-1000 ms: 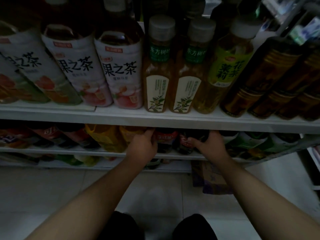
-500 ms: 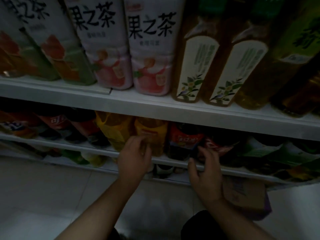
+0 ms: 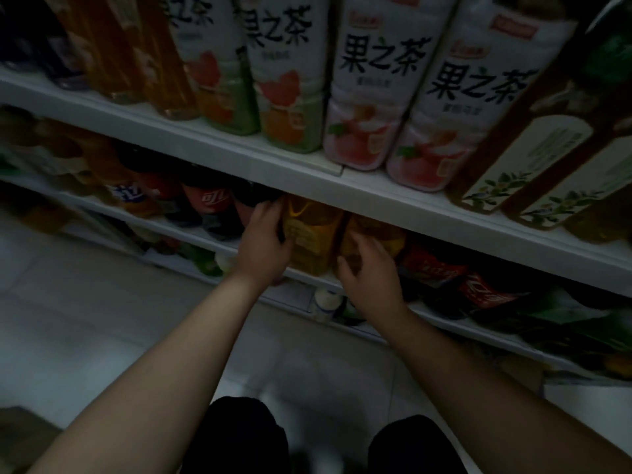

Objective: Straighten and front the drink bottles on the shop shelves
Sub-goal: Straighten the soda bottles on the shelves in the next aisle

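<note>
2 yellow bottles [image 3: 309, 234] — lower shelf [image 3: 212, 242], directly beneath the peach tea bottles [image 3: 362, 97]. Left hand [image 3: 263, 241] wraps 1 bottle's side; right hand [image 3: 367, 268] spread, fingers loose, against the other. Likely full, heavy, slick plastic — grip mid-body.

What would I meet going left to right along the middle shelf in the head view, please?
Red-label cola bottle → left hand → yellow bottle → right hand → red-label bottles.
</note>
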{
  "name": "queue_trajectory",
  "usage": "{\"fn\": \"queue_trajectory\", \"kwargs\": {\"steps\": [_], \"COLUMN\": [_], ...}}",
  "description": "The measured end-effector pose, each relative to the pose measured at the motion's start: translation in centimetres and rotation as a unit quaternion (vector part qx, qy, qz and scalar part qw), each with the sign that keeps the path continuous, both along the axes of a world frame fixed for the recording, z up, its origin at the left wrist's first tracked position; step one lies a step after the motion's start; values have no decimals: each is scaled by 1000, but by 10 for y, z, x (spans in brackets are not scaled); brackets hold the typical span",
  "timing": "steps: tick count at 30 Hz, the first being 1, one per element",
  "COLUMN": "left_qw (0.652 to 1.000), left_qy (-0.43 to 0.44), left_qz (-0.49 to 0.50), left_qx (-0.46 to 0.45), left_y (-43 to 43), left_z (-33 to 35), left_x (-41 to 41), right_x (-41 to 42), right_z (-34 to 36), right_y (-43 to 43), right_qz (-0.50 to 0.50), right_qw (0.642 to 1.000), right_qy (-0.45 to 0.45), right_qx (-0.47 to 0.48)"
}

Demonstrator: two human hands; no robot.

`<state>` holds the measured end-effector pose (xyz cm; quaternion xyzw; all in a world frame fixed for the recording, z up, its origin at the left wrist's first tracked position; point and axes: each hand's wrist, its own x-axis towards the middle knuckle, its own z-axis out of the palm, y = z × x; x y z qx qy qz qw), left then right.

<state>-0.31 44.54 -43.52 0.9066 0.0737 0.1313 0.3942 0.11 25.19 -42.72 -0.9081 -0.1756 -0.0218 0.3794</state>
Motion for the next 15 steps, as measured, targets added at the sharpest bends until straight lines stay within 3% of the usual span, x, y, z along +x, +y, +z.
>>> {"fn": "queue_trajectory", "kwargs": {"steps": [8, 15], "left_qw": [997, 997], "left_qy": [41, 35], "left_qz": [-59, -49], "left_qx": [-22, -55], "left_y": [14, 11], "left_z": [5, 8], "left_x": [-3, -3], "right_x": [11, 19], "right_z": [19, 30], "right_y": [44, 48], "right_qz": [-59, -45], "right_qw": [991, 984], "right_qy": [17, 48], "right_qx": [-116, -164]}}
